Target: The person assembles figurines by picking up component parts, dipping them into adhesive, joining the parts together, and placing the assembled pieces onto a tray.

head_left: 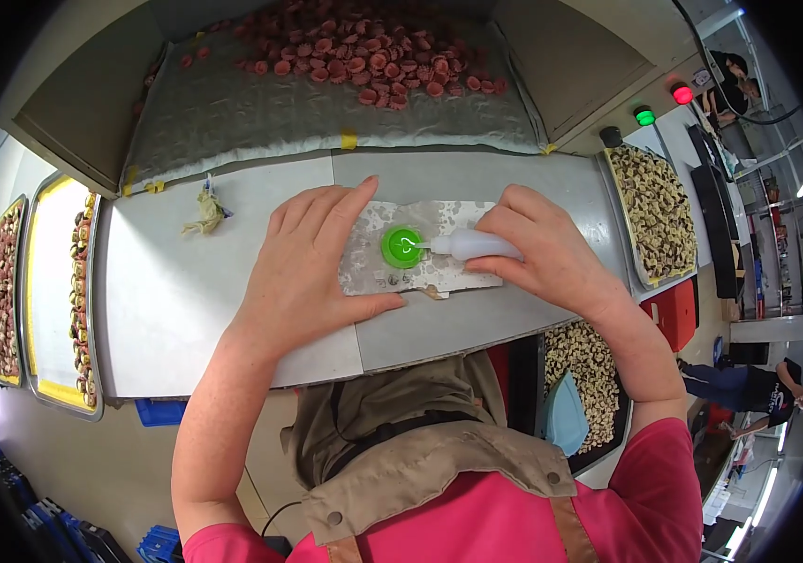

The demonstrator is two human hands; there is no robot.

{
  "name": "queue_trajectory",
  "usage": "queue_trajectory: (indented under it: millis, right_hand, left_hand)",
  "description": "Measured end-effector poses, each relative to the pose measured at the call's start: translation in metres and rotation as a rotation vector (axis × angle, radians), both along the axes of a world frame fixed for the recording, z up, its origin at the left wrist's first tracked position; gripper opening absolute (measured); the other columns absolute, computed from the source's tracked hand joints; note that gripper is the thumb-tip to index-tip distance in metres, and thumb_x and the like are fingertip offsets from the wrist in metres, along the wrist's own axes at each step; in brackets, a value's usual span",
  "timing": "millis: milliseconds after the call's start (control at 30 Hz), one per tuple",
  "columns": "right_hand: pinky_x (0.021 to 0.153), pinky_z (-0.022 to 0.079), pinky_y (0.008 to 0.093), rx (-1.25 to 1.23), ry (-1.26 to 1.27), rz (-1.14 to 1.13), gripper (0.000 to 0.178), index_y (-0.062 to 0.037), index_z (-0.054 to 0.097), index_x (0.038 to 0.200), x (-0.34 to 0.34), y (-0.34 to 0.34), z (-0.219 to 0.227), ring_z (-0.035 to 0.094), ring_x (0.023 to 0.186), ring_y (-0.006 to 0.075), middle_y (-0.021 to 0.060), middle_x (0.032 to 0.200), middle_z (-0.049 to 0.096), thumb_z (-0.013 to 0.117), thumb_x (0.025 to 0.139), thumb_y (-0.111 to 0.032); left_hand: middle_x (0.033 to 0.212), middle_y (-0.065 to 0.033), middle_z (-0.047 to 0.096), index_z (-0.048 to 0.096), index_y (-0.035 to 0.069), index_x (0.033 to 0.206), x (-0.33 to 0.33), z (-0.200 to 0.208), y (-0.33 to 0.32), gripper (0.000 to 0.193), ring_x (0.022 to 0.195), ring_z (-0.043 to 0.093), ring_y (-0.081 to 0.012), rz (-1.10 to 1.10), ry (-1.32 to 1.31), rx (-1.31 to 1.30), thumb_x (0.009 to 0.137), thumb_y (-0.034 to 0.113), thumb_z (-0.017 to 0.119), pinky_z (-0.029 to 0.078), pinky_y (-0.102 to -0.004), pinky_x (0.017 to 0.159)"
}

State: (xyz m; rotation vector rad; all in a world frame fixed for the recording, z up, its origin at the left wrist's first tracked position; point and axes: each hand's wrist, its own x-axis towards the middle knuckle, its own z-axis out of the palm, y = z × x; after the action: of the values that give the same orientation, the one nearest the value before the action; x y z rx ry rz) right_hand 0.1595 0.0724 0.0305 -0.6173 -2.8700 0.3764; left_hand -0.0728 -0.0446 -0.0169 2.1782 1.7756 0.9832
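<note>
My right hand (552, 251) is wrapped round a small white squeeze bottle (478, 246), tipped on its side with its thin nozzle pointing left. The nozzle tip reaches a round, bright green dish-like piece (401, 248), where a pale, shiny curl shows on the surface. Beneath this piece lies a stained, whitish rectangular board (450, 274) with torn edges. My left hand (300, 258) rests at the board's left end, thumb and fingers spread around its corner, holding nothing.
Many small reddish cup-shaped pieces (373, 61) lie on a grey cloth in the open-fronted box ahead. A crumpled scrap (206, 214) is on the grey-white table (176, 310). Trays of small pieces flank it, including one at right (653, 211). Other people stand far right.
</note>
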Motion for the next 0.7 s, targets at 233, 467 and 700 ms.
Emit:
queue_trajectory:
  millis: [233,467,700]
  right_hand:
    - [0.08,0.043,0.0313,-0.396,0.26,-0.178,0.028,-0.0031,0.055,0.099,0.043,0.029,-0.006,0.054,0.091,0.0216,0.0077,0.092,0.055,0.067,0.076,-0.011]
    - [0.088,0.041,0.0259,-0.583,0.838,-0.711,0.034,-0.0023,0.05,0.113,0.124,0.099,0.011,0.053,0.099,0.0132,0.0051,0.108,0.056,0.061,0.083,-0.01]
    - [0.075,0.046,0.0325,0.041,0.631,-0.909,0.041,0.0013,0.051,0.104,0.222,0.284,0.011,0.06,0.086,0.0211,0.0116,0.095,0.062,0.067,0.079,-0.026]
  left_hand:
    - [0.127,-0.0188,0.042,0.047,0.005,0.12,0.017,0.027,0.021,0.072,0.117,0.041,-0.0344,-0.024,-0.163,0.132,0.062,0.037,0.077,0.034,-0.0429,0.098]
    - [0.089,-0.0089,0.062,0.046,0.02,0.121,0.103,0.147,-0.034,0.046,0.081,0.055,-0.0237,-0.837,-1.497,-0.013,0.081,0.034,0.066,0.042,-0.0338,0.072]
    - [0.072,-0.0045,0.058,0.053,0.017,0.101,0.151,0.176,-0.034,0.022,0.063,0.054,-0.0184,-0.426,-1.56,0.086,0.084,0.026,0.063,0.039,-0.0279,0.055]
